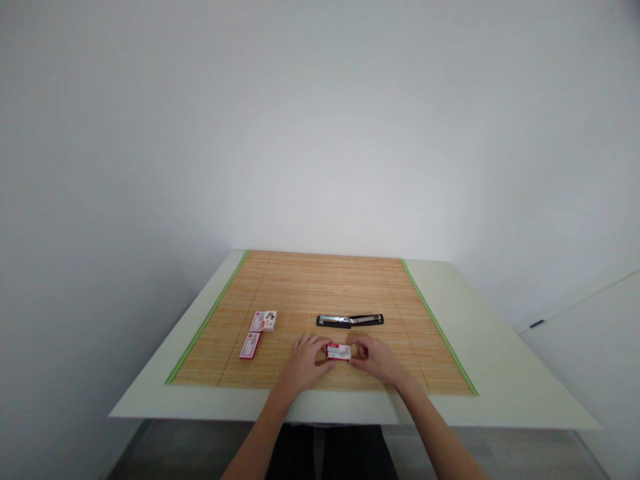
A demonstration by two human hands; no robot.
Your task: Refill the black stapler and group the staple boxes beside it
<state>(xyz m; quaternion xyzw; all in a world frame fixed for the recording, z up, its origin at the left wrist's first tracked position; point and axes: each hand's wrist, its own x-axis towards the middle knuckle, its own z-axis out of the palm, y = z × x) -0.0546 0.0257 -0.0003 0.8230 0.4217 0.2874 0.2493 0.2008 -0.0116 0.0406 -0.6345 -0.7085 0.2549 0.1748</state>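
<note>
Between both hands is a small red and white box [339, 352], probably of staples, low over or on the bamboo mat. My left hand [306, 363] grips its left end between thumb and fingers. At the opposite end, my right hand [376, 359] pinches the box the same way. Just beyond the hands lies a black and silver stapler [349, 321], spread out flat with its metal track exposed. Off to the left, several similar boxes rest near one another: a white one [269, 321] and a red-edged one [250, 345] in front.
A bamboo mat [320, 280] with green edging covers the middle of the white table [505, 353]. Pale walls [320, 133] stand behind and at the sides. The table's front edge runs close to my lap.
</note>
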